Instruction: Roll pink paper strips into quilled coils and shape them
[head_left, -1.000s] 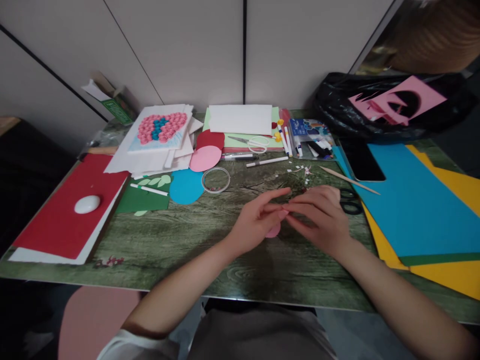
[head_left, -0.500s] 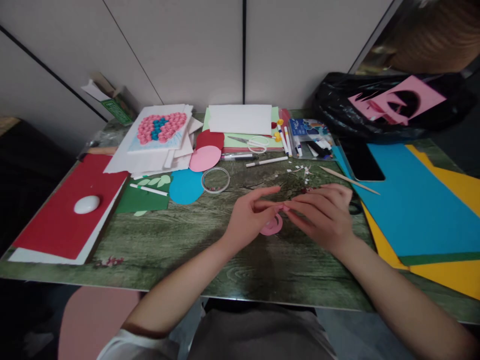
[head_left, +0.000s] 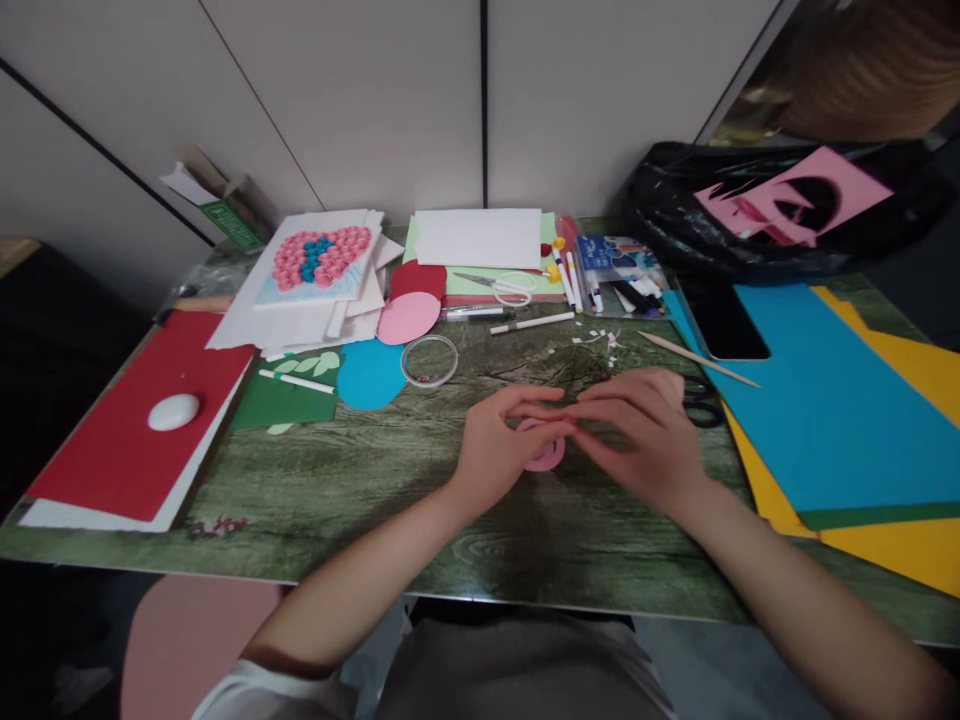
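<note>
Above the middle of the wooden table [head_left: 337,530], my left hand [head_left: 499,440] and my right hand [head_left: 649,435] meet at their fingertips. Both are closed in a pinch; what lies between the fingers is too small to make out. A pink paper ring or spiral [head_left: 546,458] shows just under my left fingertips. Near the right hand are black-handled scissors [head_left: 703,408], partly hidden, and a pointed wooden stick [head_left: 697,360]. A roll of clear tape [head_left: 430,361] lies beyond my left hand.
Red paper [head_left: 150,400] bears a white oval object [head_left: 173,411]. Blue paper [head_left: 847,400] and a phone [head_left: 726,320] are at the right. White scissors [head_left: 514,288], markers [head_left: 532,323] and a flower-covered card [head_left: 322,260] lie farther back. A black bag [head_left: 667,215] stands back right.
My right hand has shifted slightly left and its fingers have changed pose, showing more of the black scissors' handles. The fingertips of both hands still meet.
</note>
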